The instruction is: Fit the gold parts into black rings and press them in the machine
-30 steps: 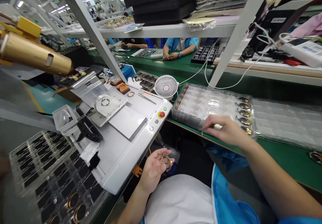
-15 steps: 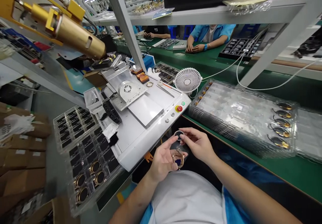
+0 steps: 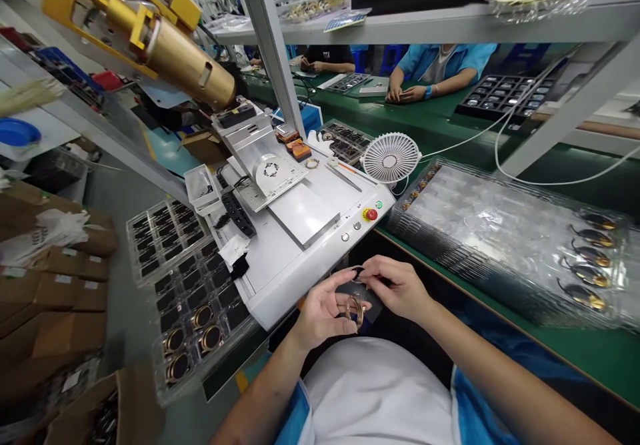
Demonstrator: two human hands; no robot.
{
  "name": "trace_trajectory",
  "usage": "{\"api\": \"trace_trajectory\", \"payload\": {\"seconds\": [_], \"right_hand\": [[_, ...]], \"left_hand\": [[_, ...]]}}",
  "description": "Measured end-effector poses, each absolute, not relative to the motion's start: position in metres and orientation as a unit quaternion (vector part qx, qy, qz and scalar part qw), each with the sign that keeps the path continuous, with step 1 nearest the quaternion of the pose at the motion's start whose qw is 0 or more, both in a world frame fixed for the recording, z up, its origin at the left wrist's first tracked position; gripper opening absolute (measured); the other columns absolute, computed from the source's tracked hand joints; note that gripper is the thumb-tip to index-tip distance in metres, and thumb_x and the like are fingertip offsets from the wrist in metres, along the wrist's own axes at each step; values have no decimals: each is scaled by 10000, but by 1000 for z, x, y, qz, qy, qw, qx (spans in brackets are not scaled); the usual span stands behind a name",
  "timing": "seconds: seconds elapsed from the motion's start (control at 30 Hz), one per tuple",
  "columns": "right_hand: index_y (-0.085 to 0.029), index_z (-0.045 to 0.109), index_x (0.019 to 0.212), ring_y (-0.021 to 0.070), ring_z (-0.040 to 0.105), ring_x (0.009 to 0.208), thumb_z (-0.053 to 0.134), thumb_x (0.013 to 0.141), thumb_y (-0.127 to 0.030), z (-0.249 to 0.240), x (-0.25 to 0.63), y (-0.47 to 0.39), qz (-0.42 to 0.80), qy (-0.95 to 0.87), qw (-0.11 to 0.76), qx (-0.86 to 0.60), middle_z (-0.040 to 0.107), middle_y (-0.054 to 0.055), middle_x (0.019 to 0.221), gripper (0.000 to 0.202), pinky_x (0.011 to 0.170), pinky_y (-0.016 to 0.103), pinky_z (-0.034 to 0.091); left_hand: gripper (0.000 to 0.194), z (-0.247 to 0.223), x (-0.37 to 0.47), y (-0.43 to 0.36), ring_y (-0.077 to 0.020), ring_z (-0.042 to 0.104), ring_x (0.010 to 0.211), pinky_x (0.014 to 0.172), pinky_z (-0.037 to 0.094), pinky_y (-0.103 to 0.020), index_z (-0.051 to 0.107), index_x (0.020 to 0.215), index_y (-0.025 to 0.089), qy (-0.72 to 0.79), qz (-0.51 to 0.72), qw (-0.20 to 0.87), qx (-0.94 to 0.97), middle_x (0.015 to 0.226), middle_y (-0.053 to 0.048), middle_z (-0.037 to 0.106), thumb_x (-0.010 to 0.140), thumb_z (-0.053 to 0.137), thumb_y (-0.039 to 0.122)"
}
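Observation:
In my left hand (image 3: 323, 310) is a gold ring-shaped case (image 3: 356, 311), gripped low between thumb and fingers, its opening tilted. The index finger of that hand reaches up to a small round dark disc (image 3: 357, 273). My right hand (image 3: 397, 286) pinches the disc's right side with thumb and fingertips. Fingers cover part of the disc, which sits just above the gold case. Both hands are over my lap, in front of the white machine (image 3: 280, 285).
Left of the machine lie clear trays (image 3: 167, 239) of black and gold round parts. A gold cylinder (image 3: 193, 65) overhangs the machine's back left. On the green bench are a white fan (image 3: 391, 158) and stacked clear trays (image 3: 500, 215). A person (image 3: 437, 71) sits across.
The disc has tipped from facing me to a more edge-on angle. Both hands keep hold of their things. The surroundings have shifted rightward in view.

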State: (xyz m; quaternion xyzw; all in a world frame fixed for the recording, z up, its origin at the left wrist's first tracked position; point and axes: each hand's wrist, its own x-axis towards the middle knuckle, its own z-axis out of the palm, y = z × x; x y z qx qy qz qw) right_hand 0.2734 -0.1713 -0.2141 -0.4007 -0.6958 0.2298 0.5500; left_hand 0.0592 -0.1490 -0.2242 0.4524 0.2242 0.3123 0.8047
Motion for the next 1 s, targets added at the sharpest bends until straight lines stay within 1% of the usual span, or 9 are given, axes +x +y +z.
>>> {"api": "trace_trajectory", "payload": {"seconds": [0.13, 0.2, 0.33, 0.5, 0.6, 0.67, 0.73, 0.87, 1.0], "right_hand": [[-200, 616, 855, 194, 655, 847, 618, 966, -220, -204, 274, -146, 264, -704, 506, -423, 675, 97, 997, 112, 703, 303, 536], [-204, 575, 833, 193, 650, 780, 625, 949, -254, -196, 271, -120, 311, -650, 491, -490, 689, 85, 921, 137, 664, 299, 520], [-227, 492, 809, 149, 567, 486, 612, 938, -250, -184, 261, -58, 429, -501, 445, -606, 634, -19, 620, 178, 517, 261, 459], [-231, 490, 853, 154, 524, 411, 715, 850, -245, -179, 258, -28, 395, -461, 434, -665, 572, -63, 518, 225, 510, 272, 429], [-227, 509, 863, 166, 567, 500, 790, 794, -326, -186, 258, -55, 361, -466, 469, -658, 565, -61, 541, 305, 553, 275, 440], [-210, 562, 841, 185, 611, 568, 780, 805, -461, -195, 252, -85, 411, -478, 489, -602, 625, -8, 620, 335, 531, 282, 458], [-180, 647, 918, 232, 692, 718, 760, 815, -559, -205, 242, -117, 493, -480, 494, -531, 723, 75, 815, 408, 542, 303, 515], [-179, 692, 1153, 275, 727, 992, 789, 821, -533, -213, 229, -155, 531, -437, 548, -477, 757, 127, 1079, 495, 791, 376, 605], [-176, 729, 1016, 203, 702, 752, 799, 818, -526, -203, 241, -159, 521, -407, 572, -485, 745, 72, 851, 407, 699, 330, 593]], "left_hand": [[877, -224, 48, -143, -308, 749, 1045, 876, 578, -385, 605, 1403, 170, 264, 356, 788, 427, 1174, -176, 758, 625, 976, 337], [867, -223, 43, -141, -285, 751, 1032, 904, 561, -371, 598, 1407, 145, 286, 386, 777, 406, 1053, -153, 791, 650, 961, 361], [914, -219, 36, -144, -260, 753, 1000, 924, 551, -360, 587, 1426, 140, 298, 398, 768, 403, 1032, -145, 799, 634, 966, 391], [972, -216, 30, -156, -288, 741, 1050, 962, 558, -398, 541, 1485, 165, 300, 423, 736, 434, 1131, -153, 772, 647, 956, 432], [956, -219, 30, -161, -308, 731, 1111, 948, 587, -412, 490, 1525, 237, 311, 436, 690, 487, 1434, -190, 627, 691, 941, 361], [951, -223, 34, -164, -309, 725, 1142, 962, 602, -430, 453, 1545, 307, 330, 437, 634, 546, 1669, -187, 348, 719, 923, 275], [984, -229, 42, -167, -298, 733, 1126, 971, 615, -453, 393, 1573, 355, 340, 428, 564, 618, 1742, -168, 129, 740, 900, 225], [1095, -237, 60, -170, -329, 732, 1122, 983, 618, -502, 236, 1639, 339, 302, 375, 440, 758, 1718, -197, 209, 758, 876, 223], [1008, -231, 69, -169, -324, 752, 1083, 938, 646, -479, 359, 1598, 329, 269, 361, 463, 763, 1710, -195, 231, 745, 886, 219]]}}
